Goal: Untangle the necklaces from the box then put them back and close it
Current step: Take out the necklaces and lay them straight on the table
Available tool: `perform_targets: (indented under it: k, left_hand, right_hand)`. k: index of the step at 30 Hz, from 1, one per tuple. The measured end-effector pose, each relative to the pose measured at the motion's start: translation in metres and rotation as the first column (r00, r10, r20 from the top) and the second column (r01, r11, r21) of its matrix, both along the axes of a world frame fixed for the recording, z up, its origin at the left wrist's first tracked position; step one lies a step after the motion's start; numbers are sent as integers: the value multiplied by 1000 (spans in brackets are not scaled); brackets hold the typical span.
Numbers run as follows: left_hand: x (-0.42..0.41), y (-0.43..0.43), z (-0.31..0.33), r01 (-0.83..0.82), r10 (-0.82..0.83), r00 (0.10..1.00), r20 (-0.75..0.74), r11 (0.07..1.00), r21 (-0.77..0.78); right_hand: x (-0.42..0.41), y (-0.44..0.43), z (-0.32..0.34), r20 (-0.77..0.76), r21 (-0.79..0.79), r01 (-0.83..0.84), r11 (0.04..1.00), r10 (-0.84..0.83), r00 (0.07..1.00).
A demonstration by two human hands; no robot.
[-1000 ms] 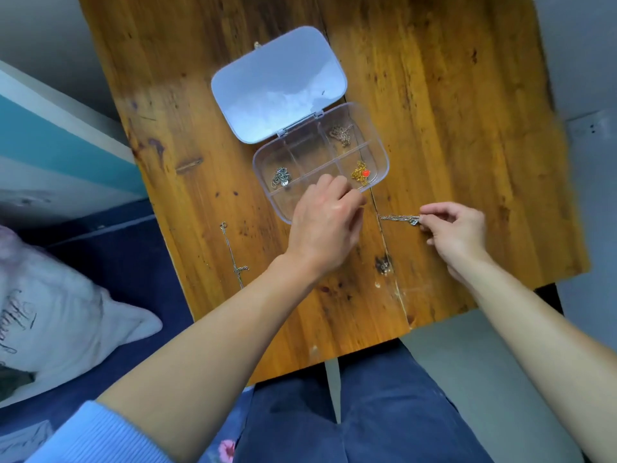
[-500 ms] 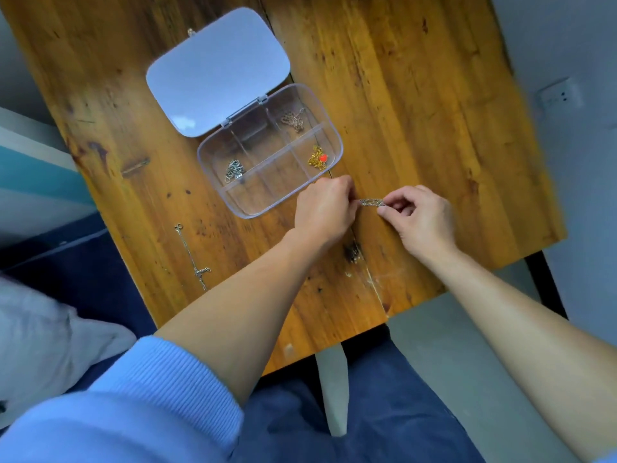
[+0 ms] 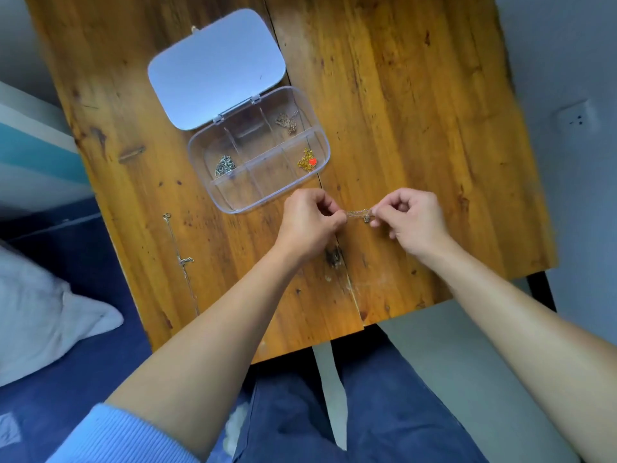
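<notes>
Wooden tabletop (image 3: pixel 417 95) fills the middle of the frame, and just below its centre both hands work on one small necklace (image 3: pixel 360 215), so the untangling step is judged to be in progress. The left hand (image 3: pixel 309 222) is curled nearly closed, thumb and forefinger pinching the chain's left end. The right hand (image 3: pixel 412 222) is curled the same way, pinching the right end, where a tiny pendant hangs just beside its fingertips. Between them the short gathered stretch of chain is held a little above the wood, or perhaps touching it; which cannot be told.

Just above the left hand sits the clear box (image 3: pixel 260 155), its lid (image 3: pixel 213 68) laid flat open toward the upper left. Three bunched pieces lie in separate compartments: a silver chain (image 3: pixel 225 166) at the left, a pale gold chain (image 3: pixel 287 121) at the upper right, and a gold chain with a red heart (image 3: pixel 309 161) at the lower right. A loose chain (image 3: pixel 182 259) lies stretched out on the wood at the lower left, well apart from the hands.

The next move probably calls for gently easing the pinched ends apart and teasing loops free, since a hard pull could tighten any knot.
</notes>
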State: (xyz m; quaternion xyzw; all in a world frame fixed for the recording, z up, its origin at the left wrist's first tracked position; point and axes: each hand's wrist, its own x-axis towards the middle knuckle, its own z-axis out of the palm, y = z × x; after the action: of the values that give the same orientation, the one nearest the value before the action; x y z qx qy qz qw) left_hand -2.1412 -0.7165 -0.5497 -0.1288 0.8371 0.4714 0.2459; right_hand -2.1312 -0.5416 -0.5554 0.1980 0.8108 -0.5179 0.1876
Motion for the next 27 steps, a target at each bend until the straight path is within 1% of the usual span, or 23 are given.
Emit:
perform_targets:
  k: [2, 4, 6, 8, 9, 11, 12, 14, 18, 19, 20, 21, 22, 24, 25, 27]
  left_hand:
    - [1, 2, 0, -110, 110, 994, 12, 994, 16]
    - [0, 1, -1, -205, 205, 979, 9, 979, 2]
    - [-1, -2, -3, -259, 260, 966, 3, 966, -17]
    - [0, -5, -5, -280, 280, 960, 9, 960, -17]
    - [1, -6, -6, -290, 290, 957, 14, 957, -17]
    - [4, -8, -6, -316, 317, 948, 27, 948, -20]
    - [5, -9, -6, -332, 333, 943, 30, 943, -24]
    - [9, -14, -4, -361, 362, 932, 19, 932, -44]
    - [20, -26, -3, -391, 387, 920, -53, 911, -129]
    - [23, -29, -4, -399, 392, 917, -75, 904, -153]
    - [26, -32, -4, -410, 399, 912, -95, 895, -176]
    - [28, -34, -5, -421, 406, 907, -113, 885, -198]
    - [30, -36, -6, -431, 412, 902, -130, 876, -217]
    - [33, -38, -7, -449, 421, 893, -160, 858, -250]
    - [35, -40, -7, -462, 431, 886, -170, 847, -263]
    - [36, -43, -7, -496, 460, 868, -185, 819, -288]
  right_hand:
    - [-7, -2, 1, -24, 6, 16, 1000, -16, 1000]
    - [-13, 0, -2, -57, 77, 16, 997, -12, 998]
    - [-16, 4, -4, -91, 207, -48, 977, 68, 994]
    - [-14, 4, -3, -96, 291, -163, 943, 199, 975]
    - [-11, 1, -3, -69, 334, -234, 913, 271, 960]
    - [-1, -7, -2, 2, 474, -366, 801, 415, 910]
    - [4, -10, -3, 16, 527, -399, 751, 460, 888]
    - [9, -14, -3, 23, 561, -411, 718, 483, 875]
    - [16, -7, -2, 51, 600, -453, 659, 534, 844]
    - [18, -4, -2, 35, 593, -460, 661, 550, 834]
    - [19, -1, -1, 9, 564, -460, 685, 553, 833]
    - [20, 2, 0, -20, 513, -447, 733, 531, 847]
    - [20, 5, 1, -45, 447, -412, 794, 480, 876]
    - [18, 11, 3, -64, 317, -290, 903, 325, 943]
    - [16, 14, 3, -51, 264, -235, 935, 257, 965]
    - [14, 20, 3, -3, 187, -172, 967, 175, 984]
